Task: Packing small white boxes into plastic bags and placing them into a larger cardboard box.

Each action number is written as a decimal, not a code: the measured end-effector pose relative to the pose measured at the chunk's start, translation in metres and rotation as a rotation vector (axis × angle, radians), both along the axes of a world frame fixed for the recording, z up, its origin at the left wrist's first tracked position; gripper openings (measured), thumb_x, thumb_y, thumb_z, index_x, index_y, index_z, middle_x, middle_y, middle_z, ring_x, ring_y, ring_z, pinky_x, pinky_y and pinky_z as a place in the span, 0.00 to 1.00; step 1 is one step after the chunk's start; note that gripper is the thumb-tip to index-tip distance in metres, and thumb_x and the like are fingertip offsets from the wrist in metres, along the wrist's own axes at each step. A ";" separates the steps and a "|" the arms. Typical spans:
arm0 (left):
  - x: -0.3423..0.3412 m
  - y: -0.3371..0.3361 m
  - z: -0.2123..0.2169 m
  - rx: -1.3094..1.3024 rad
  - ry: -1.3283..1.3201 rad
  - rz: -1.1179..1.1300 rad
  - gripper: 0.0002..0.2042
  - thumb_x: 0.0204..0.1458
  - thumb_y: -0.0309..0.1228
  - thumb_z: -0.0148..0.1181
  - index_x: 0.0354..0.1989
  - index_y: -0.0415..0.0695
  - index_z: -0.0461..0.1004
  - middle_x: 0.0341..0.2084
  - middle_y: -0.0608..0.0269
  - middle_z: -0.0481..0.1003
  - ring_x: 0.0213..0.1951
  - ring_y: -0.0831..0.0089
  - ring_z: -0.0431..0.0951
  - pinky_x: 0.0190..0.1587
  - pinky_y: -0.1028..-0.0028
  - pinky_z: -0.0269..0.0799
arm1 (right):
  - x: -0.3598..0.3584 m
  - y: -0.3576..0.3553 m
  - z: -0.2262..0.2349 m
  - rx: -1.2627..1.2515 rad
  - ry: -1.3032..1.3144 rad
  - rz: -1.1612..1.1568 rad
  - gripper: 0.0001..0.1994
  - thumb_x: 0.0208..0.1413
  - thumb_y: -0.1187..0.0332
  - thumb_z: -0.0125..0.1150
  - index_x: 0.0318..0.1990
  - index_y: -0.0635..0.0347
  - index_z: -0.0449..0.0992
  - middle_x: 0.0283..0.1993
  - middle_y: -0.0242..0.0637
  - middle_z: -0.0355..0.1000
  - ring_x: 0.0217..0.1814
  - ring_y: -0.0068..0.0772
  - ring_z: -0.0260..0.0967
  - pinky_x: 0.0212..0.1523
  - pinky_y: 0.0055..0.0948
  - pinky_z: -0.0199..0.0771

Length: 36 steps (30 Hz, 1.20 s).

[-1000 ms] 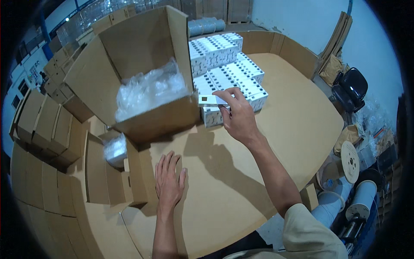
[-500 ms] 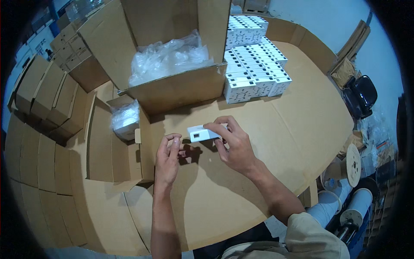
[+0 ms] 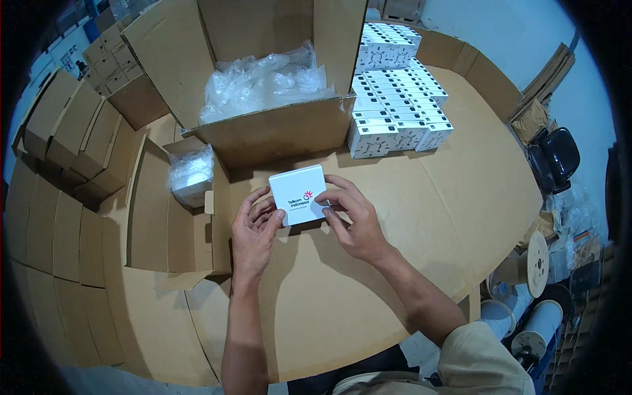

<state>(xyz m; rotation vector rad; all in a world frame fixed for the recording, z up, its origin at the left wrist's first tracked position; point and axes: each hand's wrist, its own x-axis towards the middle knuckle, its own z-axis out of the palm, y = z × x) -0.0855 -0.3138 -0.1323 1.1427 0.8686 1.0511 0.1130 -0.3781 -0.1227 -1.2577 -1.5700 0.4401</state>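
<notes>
Holding a small white box (image 3: 299, 195) between both hands, the person keeps it just above the cardboard-covered surface (image 3: 421, 217), in front of the large open carton (image 3: 263, 85). The box lies roughly flat, its printed top face turned up toward the camera. Left hand (image 3: 255, 232): thumb pressed on the near left corner, fingers curled under the left edge, pinching the box. Right hand (image 3: 352, 220): fingertips and thumb pinched on the right edge and near right corner. The carton directly behind is filled with crumpled clear plastic wrapping (image 3: 263, 82). To its right, a stack of white boxes (image 3: 395, 99) in rows stands on the surface. To the left, a smaller open carton (image 3: 158, 217) with a plastic-wrapped white item (image 3: 191, 176) beside it. Flattened cartons (image 3: 59, 131) line the far left.
</notes>
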 end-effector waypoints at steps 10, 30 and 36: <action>-0.003 0.000 0.000 0.114 0.117 -0.045 0.19 0.56 0.15 0.61 0.56 0.35 0.69 0.48 0.56 0.77 0.51 0.73 0.77 0.56 0.73 0.74 | 0.009 0.004 -0.012 -0.177 0.084 -0.028 0.19 0.58 0.82 0.61 0.53 0.64 0.62 0.47 0.53 0.75 0.54 0.49 0.78 0.49 0.41 0.82; -0.004 -0.004 0.005 0.225 0.410 -0.113 0.23 0.53 0.15 0.62 0.58 0.39 0.68 0.50 0.57 0.75 0.52 0.71 0.75 0.56 0.70 0.72 | 0.014 0.002 -0.004 -0.245 -0.016 0.055 0.27 0.52 0.83 0.58 0.61 0.65 0.62 0.52 0.56 0.74 0.57 0.60 0.73 0.57 0.46 0.76; -0.008 -0.008 0.012 0.341 0.433 0.031 0.28 0.48 0.13 0.54 0.62 0.39 0.65 0.52 0.51 0.75 0.55 0.64 0.76 0.58 0.67 0.73 | 0.020 0.003 -0.008 -0.281 -0.119 -0.029 0.30 0.47 0.86 0.54 0.61 0.64 0.62 0.58 0.55 0.69 0.62 0.58 0.68 0.61 0.47 0.72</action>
